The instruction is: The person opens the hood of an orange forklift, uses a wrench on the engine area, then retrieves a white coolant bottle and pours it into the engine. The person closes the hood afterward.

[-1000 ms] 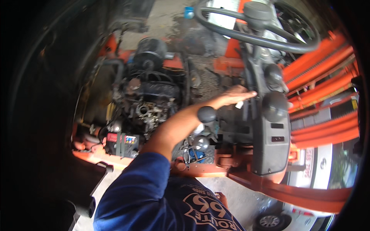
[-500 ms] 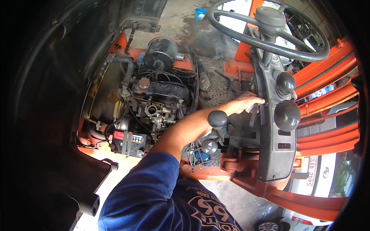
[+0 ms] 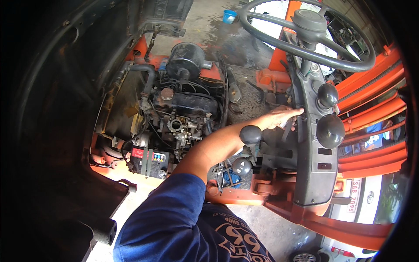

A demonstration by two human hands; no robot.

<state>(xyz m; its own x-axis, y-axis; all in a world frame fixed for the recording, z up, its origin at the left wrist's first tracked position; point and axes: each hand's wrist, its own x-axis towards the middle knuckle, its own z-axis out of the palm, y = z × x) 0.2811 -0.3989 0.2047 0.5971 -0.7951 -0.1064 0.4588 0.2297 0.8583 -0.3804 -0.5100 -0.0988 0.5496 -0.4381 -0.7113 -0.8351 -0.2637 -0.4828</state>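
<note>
My left hand (image 3: 283,117) reaches across to the near side of the dark dash console (image 3: 312,174), below the steering wheel (image 3: 310,56). One digit points at the console's edge and touches or nearly touches it. The other fingers curl beneath, closed around something small I cannot make out. A dark strap-like piece (image 3: 286,131) hangs just below the fingers. My left forearm passes behind a black lever knob (image 3: 250,135) and in front of the engine (image 3: 185,105). Two larger black knobs (image 3: 330,131) (image 3: 327,95) stand on the console beyond the hand. My right hand is out of view.
A round black air cleaner (image 3: 185,59) sits behind the engine, and a battery (image 3: 148,162) at its near left. Tools (image 3: 227,177) lie by another knob (image 3: 241,166). A raised dark cover (image 3: 48,131) fills the left. Orange mast rails (image 3: 371,161) stand at right.
The whole scene has shifted slightly right in the picture as the camera moved. My left hand stays at the console's edge, its fingers slightly changed in pose.
</note>
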